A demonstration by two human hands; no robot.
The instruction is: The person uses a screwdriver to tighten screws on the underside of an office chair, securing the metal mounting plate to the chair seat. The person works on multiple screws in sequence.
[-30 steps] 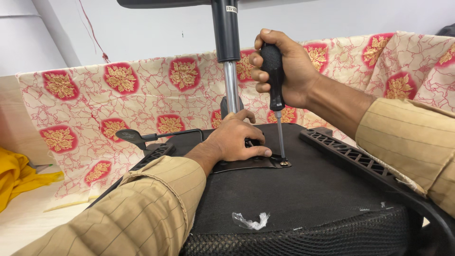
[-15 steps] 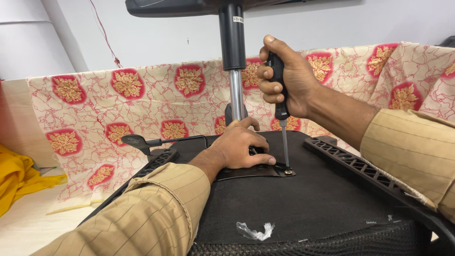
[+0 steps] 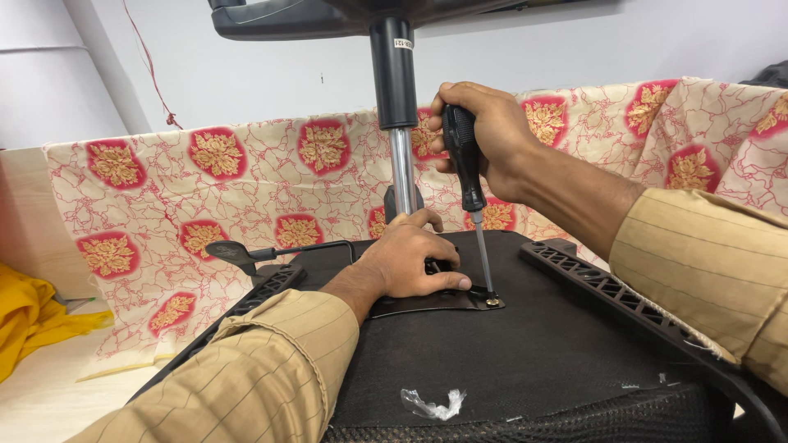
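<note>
While the left hand [image 3: 408, 264] presses the metal plate [image 3: 427, 302], the right hand [image 3: 484, 135] grips the screwdriver [image 3: 469, 176].
Since a moment ago the view has dropped slightly; the tool stays upright, leaning slightly, tip down on the screw [image 3: 492, 301] atop the overturned chair seat [image 3: 525, 353].

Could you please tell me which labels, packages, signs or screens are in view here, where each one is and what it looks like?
Label: one small white rectangular sticker with dark print, near the top of the black column of the upturned chair, left of the right hand holding the screwdriver.
Wrapper scrap: a crumpled bit of clear plastic on the black chair underside, near the bottom edge; not a package.
No signs or screens in view.
</note>
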